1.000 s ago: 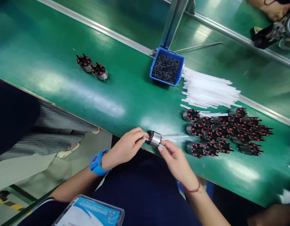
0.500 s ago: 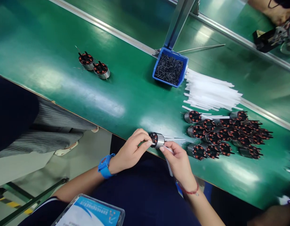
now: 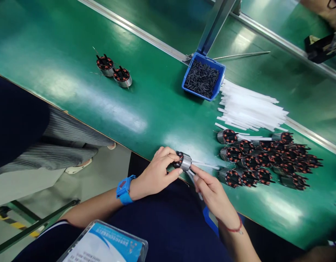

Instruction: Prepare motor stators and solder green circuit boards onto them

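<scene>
A metal motor stator (image 3: pixel 186 161) with copper windings lies on its side at the table's front edge. My left hand (image 3: pixel 157 171), with a blue wristband, grips its wound end between fingers and thumb. White tubes run out of its right side. My right hand (image 3: pixel 213 193) touches the stator's right end with the index fingertip, fingers closed round pale strips that hang below. To the right, many similar stators (image 3: pixel 230 154) are grouped in rows on the green table (image 3: pixel 157 109).
A blue bin (image 3: pixel 186 87) of small black tubes stands behind, beside a pile of white strips (image 3: pixel 250 105). Two stators (image 3: pixel 123 78) stand at the left back. A person in striped trousers (image 3: pixel 72 127) is at the left. A metal post (image 3: pixel 215 27) rises by the bin.
The view has shifted slightly, moving the scene rightward. My left fingers have spread over the stator's wound end. My right index finger now reaches out to its right end.
</scene>
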The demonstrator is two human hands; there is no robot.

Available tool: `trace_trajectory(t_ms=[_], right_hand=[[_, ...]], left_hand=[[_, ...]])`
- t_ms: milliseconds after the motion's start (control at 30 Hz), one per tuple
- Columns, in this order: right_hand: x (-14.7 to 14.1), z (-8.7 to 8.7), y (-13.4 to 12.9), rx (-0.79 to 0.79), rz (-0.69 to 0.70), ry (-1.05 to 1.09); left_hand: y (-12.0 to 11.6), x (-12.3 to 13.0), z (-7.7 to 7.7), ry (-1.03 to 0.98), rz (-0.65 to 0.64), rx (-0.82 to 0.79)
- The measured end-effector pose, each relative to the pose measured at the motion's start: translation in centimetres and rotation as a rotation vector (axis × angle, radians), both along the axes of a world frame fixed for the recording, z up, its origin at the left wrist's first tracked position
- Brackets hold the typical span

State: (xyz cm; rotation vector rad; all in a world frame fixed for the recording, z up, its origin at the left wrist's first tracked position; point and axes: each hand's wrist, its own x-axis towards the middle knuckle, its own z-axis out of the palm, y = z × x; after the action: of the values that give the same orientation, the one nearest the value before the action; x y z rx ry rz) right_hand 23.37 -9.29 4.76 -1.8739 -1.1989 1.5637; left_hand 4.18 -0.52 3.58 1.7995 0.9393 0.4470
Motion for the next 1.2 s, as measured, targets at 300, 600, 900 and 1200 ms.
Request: trace_trajectory(t_ms=[300, 600, 900, 1200], right_hand=[[1.5, 0.0, -1.5, 0.359, -0.081, -0.320], [-0.7, 0.8, -4.4, 0.589, -0.615, -0.437], [-1.0, 2.1, -0.8, 0.590, -0.457, -0.181], [3.1, 2.9, -0.4, 0.566, -0.436, -0.170]], left_hand=[[0.3, 0.9, -0.2, 0.065, -0.025, 0.052], [2.6, 1.4, 0.1, -0.587, 0.257, -0.923], [3.7, 3.3, 1.3, -0.655, 0.232, -1.546], [0.8, 8.1, 1.9, -0.514, 0.185, -1.544]])
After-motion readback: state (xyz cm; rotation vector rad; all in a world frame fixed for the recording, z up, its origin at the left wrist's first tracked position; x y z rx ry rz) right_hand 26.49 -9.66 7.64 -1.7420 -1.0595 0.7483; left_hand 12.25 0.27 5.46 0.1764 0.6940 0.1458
